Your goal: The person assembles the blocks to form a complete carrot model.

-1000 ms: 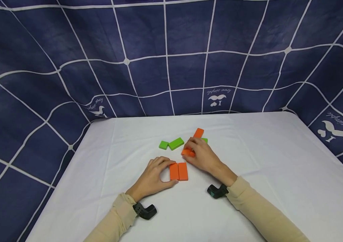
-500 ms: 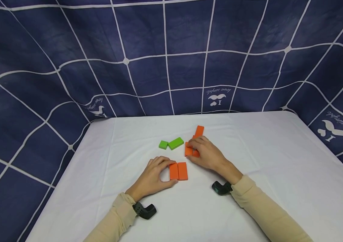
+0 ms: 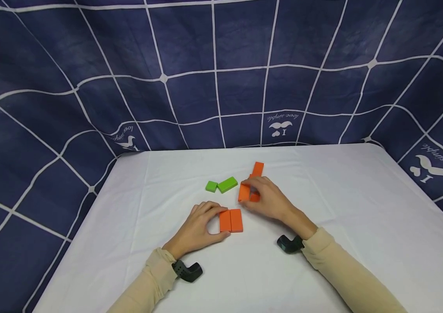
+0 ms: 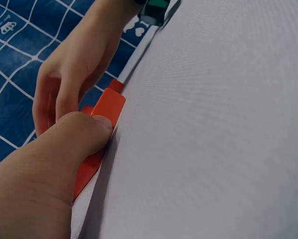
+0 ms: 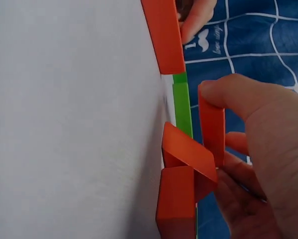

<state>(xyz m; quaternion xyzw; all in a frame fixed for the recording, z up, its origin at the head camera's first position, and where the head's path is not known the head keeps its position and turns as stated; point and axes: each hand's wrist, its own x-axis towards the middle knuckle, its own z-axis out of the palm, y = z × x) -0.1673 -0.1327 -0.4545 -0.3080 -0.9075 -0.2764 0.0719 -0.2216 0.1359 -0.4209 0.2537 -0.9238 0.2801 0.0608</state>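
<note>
In the head view my left hand [image 3: 197,228] holds an orange block [image 3: 225,221] flat on the white cloth, thumb at its near end and a finger at its far end. A second orange block [image 3: 236,220] lies flush along its right side. Farther back, my right hand [image 3: 269,198] pinches another orange block [image 3: 243,192] by its ends. The right wrist view shows this pinched block [image 5: 212,130] raised off the cloth, thumb on one end. Two more orange blocks, one tilted block [image 5: 189,152] and one upright-faced block [image 5: 176,199], lie beside it, partly hidden by the hand from above.
A small green block [image 3: 211,186] and a longer green block [image 3: 227,184] lie left of my right hand. Beyond that hand, an orange block [image 3: 258,168] points toward the back edge. A dark blue gridded curtain [image 3: 190,95] surrounds the white table [image 3: 346,195].
My right hand has shifted slightly right and now lifts an orange block from among the others. The green block near it has gone out of sight behind the hand. My left hand stays put.
</note>
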